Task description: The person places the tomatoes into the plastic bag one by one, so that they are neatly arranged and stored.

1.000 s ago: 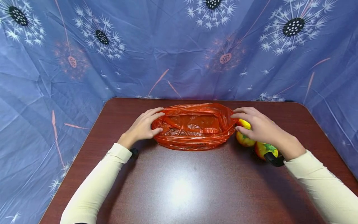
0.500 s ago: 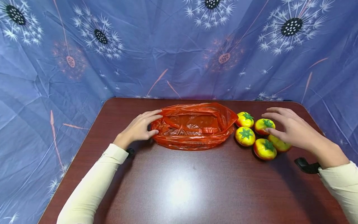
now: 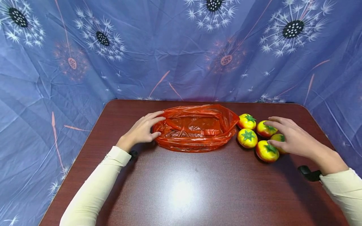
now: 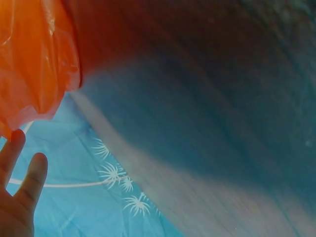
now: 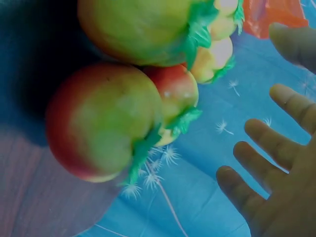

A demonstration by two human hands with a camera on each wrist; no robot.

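A red plastic bag (image 3: 195, 128) lies with its mouth spread wide in the middle of the table. My left hand (image 3: 141, 130) is at its left edge, fingers spread; in the left wrist view one fingertip meets or nearly meets the bag (image 4: 37, 59). Right of the bag sit several yellow-red, tomato-like fruits (image 3: 247, 138) with green star-shaped leaves. Over the rightmost fruit (image 3: 278, 138), partly covering it, is my right hand (image 3: 297, 138). The right wrist view shows that hand's fingers extended and apart from the nearest fruit (image 5: 103, 123), with nothing held.
The dark brown wooden table (image 3: 220, 185) has a bright light reflection near its front. Blue cloth with dandelion prints (image 3: 158, 53) hangs behind the table and at its sides. A black strap piece (image 3: 309, 173) hangs below the right wrist.
My right hand has left the bag's right edge and moved right, then slightly down over the fruits, which now show. The bag's right corner sticks out further. The left hand has barely moved.
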